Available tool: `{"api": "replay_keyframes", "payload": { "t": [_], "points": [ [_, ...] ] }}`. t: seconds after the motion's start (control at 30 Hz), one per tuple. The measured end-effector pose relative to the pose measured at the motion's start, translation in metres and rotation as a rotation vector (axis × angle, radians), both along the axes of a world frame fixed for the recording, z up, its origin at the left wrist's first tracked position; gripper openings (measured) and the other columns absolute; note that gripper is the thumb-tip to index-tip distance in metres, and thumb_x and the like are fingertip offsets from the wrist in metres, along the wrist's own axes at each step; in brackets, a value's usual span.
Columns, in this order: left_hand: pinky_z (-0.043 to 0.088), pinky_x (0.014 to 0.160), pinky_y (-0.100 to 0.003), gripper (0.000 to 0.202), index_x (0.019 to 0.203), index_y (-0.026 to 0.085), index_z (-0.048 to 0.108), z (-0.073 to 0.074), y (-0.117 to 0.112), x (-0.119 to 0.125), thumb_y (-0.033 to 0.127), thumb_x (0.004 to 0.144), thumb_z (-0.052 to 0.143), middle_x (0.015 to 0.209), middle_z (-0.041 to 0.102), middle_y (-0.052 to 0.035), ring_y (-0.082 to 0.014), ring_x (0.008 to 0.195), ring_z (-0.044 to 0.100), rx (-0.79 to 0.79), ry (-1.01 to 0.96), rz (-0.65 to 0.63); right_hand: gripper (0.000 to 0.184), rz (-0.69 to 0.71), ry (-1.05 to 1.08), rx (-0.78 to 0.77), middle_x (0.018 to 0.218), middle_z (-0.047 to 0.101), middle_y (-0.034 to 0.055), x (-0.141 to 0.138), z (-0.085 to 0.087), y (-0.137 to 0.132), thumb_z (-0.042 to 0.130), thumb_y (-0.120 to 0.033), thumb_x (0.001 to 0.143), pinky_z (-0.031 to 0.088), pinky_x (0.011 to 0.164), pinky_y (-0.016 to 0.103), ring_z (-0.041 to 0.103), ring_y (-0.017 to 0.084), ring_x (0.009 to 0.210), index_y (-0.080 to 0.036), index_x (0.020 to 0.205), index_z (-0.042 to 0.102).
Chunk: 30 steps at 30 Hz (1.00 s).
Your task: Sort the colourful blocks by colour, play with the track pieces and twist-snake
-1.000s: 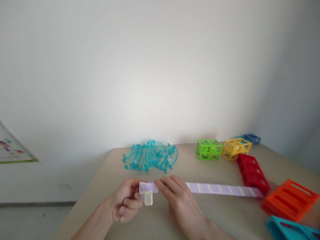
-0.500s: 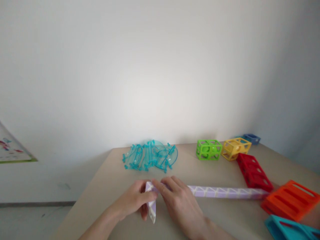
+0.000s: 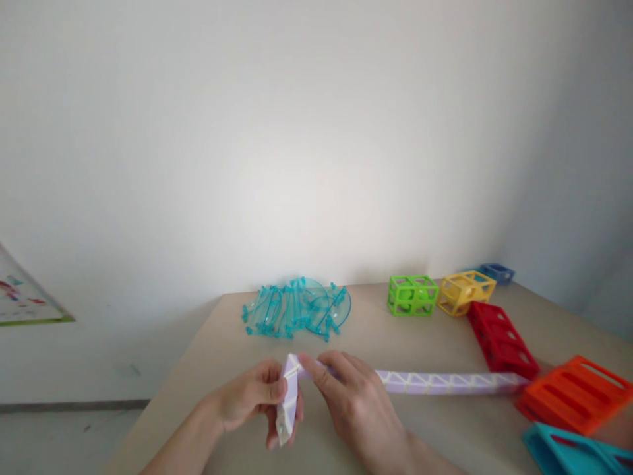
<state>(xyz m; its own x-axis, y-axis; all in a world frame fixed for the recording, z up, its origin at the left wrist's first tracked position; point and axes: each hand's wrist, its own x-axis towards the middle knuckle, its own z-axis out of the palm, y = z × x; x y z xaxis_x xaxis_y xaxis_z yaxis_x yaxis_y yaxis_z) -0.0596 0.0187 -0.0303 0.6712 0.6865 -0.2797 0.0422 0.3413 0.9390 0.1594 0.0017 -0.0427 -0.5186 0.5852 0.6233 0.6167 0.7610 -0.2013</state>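
A long purple and white snake puzzle (image 3: 445, 382) lies across the table, bent near its left end. That short end points down toward me, and my left hand (image 3: 254, 399) grips it between thumb and fingers. My right hand (image 3: 356, 396) is closed over the snake puzzle just right of the bend, covering part of it. To the right, the straight stretch runs out from under my right hand as far as the orange block frame.
Translucent teal plastic pieces (image 3: 297, 310) lie beyond my hands. Rightward stand a green cube frame (image 3: 412, 295), a yellow one (image 3: 465, 293), a red one (image 3: 502, 340), an orange one (image 3: 576, 396), a turquoise one (image 3: 568, 452) and a blue piece (image 3: 498, 273). A wall (image 3: 316, 165) rises behind the table.
My left hand has turned the short end of the snake puzzle, so its tip now points further left. My right hand has barely moved on the puzzle.
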Motion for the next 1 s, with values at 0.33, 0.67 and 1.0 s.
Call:
{"api": "replay_keyframes", "payload": {
  "t": [0.33,0.67,1.0],
  "points": [
    [0.034,0.026,-0.018,0.056,0.041,0.012,0.058,-0.008,0.002,0.003,0.055,0.075,0.068,0.031,0.051,-0.0029,-0.0104,0.024,0.045,0.000,0.279,0.087,0.050,-0.056,-0.066,-0.075,0.094,0.066,0.0044,-0.002,-0.001,0.004,0.065,-0.004,0.081,0.053,0.071,0.033,0.063,0.022,0.082,-0.024,0.127,0.058],
    [0.051,0.045,-0.026,0.048,0.076,0.009,0.073,-0.007,-0.002,0.008,0.052,0.058,0.084,0.065,0.073,-0.0116,-0.0203,0.053,0.067,-0.145,-0.240,0.023,0.041,-0.035,0.085,-0.024,0.103,0.066,0.0065,0.001,0.001,0.003,0.053,-0.007,0.091,0.052,0.077,0.034,0.062,0.022,0.089,-0.023,0.128,0.055],
    [0.041,0.037,-0.023,0.039,0.068,0.010,0.068,0.000,-0.004,0.009,0.049,0.068,0.072,0.054,0.067,-0.0082,-0.0177,0.040,0.061,-0.035,0.089,0.091,0.044,-0.024,0.012,-0.087,0.101,0.066,0.0052,0.002,0.000,0.004,0.054,-0.007,0.090,0.051,0.075,0.033,0.061,0.022,0.088,-0.025,0.130,0.054]
  ]
}}
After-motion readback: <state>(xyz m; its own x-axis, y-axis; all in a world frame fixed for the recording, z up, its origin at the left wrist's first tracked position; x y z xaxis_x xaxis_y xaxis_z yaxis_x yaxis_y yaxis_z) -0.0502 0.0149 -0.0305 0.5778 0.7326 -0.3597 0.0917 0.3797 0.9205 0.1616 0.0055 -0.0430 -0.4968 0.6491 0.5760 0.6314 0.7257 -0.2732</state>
